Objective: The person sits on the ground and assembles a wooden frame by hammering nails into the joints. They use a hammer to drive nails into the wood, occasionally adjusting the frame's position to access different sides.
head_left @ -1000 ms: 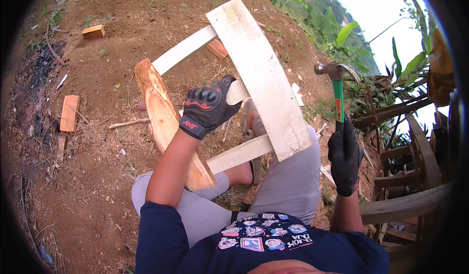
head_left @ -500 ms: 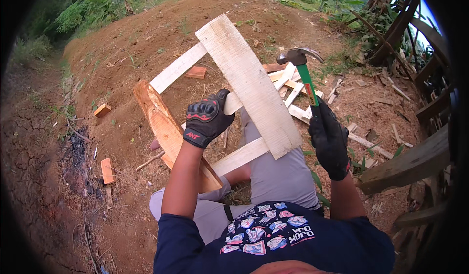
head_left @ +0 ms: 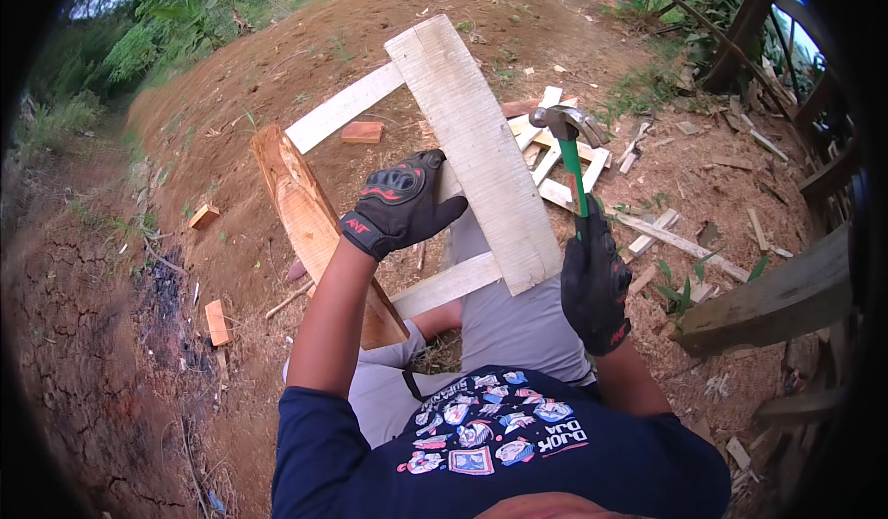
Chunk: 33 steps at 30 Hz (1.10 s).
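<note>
A wooden frame leans over my lap, made of a wide pale board, narrower slats and a rough-edged orange-brown board. Black padded gloves cover both hands. My left hand grips the middle slat close to the wide board, its thumb stretched toward that board; the glove hides most of this slat. The upper slat and the lower slat show on either side. To the right, my right hand is closed around the handle of a green claw hammer, head up, apart from the frame.
Pale wood offcuts are heaped beyond the hammer, with wood shavings around. Small orange wood blocks lie scattered on the brown soil. A weathered curved timber juts in at the right, before a wooden fence. Green plants edge the mound.
My right hand and the hammer have moved slightly left and lower, and the hammer head has turned. My left thumb has spread toward the wide board. The frame has tilted a little.
</note>
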Motion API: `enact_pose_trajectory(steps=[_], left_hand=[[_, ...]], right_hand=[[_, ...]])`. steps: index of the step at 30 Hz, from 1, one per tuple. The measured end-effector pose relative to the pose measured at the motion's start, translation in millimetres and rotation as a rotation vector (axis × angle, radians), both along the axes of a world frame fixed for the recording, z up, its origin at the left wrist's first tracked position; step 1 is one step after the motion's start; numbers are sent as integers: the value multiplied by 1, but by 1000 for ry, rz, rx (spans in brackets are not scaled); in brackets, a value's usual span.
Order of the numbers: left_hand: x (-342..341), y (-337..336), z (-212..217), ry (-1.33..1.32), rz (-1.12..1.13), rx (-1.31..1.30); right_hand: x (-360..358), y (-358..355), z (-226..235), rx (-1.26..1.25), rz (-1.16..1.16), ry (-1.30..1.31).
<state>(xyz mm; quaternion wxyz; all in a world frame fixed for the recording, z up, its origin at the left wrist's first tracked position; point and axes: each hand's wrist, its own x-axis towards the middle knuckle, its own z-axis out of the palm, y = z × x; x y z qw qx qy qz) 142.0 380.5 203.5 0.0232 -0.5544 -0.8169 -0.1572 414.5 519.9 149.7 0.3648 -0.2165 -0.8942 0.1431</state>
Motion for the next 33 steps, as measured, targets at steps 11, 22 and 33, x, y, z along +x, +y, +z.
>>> enact_pose_trajectory(steps=[11,22,33], left_hand=[[40,6,2,-19,-84,-11],[65,18,-12,64,38,609],[46,76,-20,138,-115,782]], right_hand=[[15,-16,11,-786,-140,-125],[29,-12,-37,-683,-208,-8],[42,1,-28,88,22,-15]])
